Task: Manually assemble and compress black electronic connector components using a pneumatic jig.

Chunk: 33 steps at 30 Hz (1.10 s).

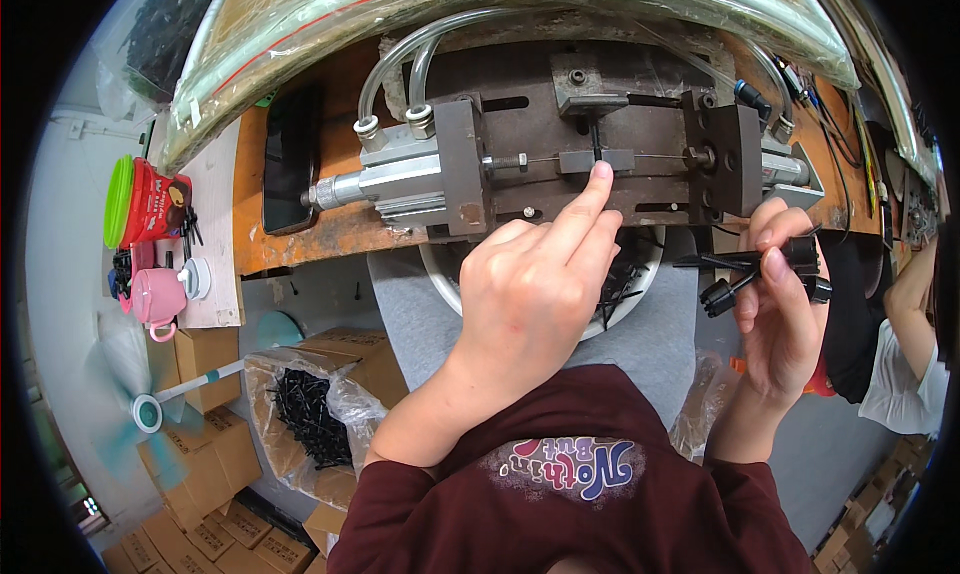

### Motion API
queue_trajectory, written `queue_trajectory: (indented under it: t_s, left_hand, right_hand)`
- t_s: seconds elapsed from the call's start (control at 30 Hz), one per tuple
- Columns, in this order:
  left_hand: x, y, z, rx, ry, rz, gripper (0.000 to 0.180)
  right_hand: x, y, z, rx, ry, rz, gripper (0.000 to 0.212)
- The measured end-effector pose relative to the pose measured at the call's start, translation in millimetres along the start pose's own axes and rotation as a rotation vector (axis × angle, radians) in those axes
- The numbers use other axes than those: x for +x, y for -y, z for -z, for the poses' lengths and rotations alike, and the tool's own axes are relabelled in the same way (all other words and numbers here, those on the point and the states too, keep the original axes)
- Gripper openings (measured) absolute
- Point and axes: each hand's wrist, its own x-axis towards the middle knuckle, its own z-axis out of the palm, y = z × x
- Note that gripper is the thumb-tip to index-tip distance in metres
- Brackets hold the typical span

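Note:
My left hand reaches over the metal fixture, its index finger stretched out. That fingertip touches the near end of a thin black rod-like part set in the small dark block at the fixture's middle. A thin metal pin comes toward this block from each side. To the right, my right hand is closed around several black plastic parts with slim stems and round, thicker ends. Below the fixture, a white bowl rests on my lap with more black parts in it, partly hidden by my left hand.
Air cylinders with clear hoses flank the fixture on the wooden bench. A dark phone lies at left, beyond it a red tub and pink cup. A plastic-lined carton and a fan stand below.

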Motion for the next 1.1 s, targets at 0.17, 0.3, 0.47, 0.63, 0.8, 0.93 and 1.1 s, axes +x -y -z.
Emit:
queue_trajectory:
  t_s: [0.17,0.3,0.47,0.63,0.8,0.93,1.1]
  left_hand:
    - [1.2,-3.1,6.6,-0.34,-0.044,0.006,0.037]
    - [-2.9,-12.9,14.5,-0.496,-0.071,-0.194,0.042]
    - [-1.6,-15.9,22.6,-0.559,-0.088,-0.146,0.042]
    - [-4.8,-18.8,30.3,-0.435,-0.043,-0.169,0.041]
    - [-15.2,-17.9,39.0,-0.726,0.082,-0.09,0.033]
    - [-18.4,-18.0,34.3,-0.603,-0.033,0.027,0.032]
    - [-13.0,-2.8,4.7,-0.262,-0.162,-0.052,0.023]
  right_hand:
    - [-2.7,-3.1,-5.8,0.056,-0.025,-0.044,0.015]
    - [-2.6,-2.5,-18.7,0.182,0.094,-0.146,0.013]
    - [0.5,-2.8,-20.6,0.255,0.122,-0.22,0.012]
    - [-0.8,-2.7,-26.2,0.17,0.109,-0.24,0.014]
    - [4.1,0.6,-15.8,0.153,-0.015,-0.15,0.016]
    - [8.4,-2.8,-6.7,0.009,-0.159,0.169,0.019]
    - [8.4,-12.6,-8.7,-0.146,-0.18,0.363,0.018]
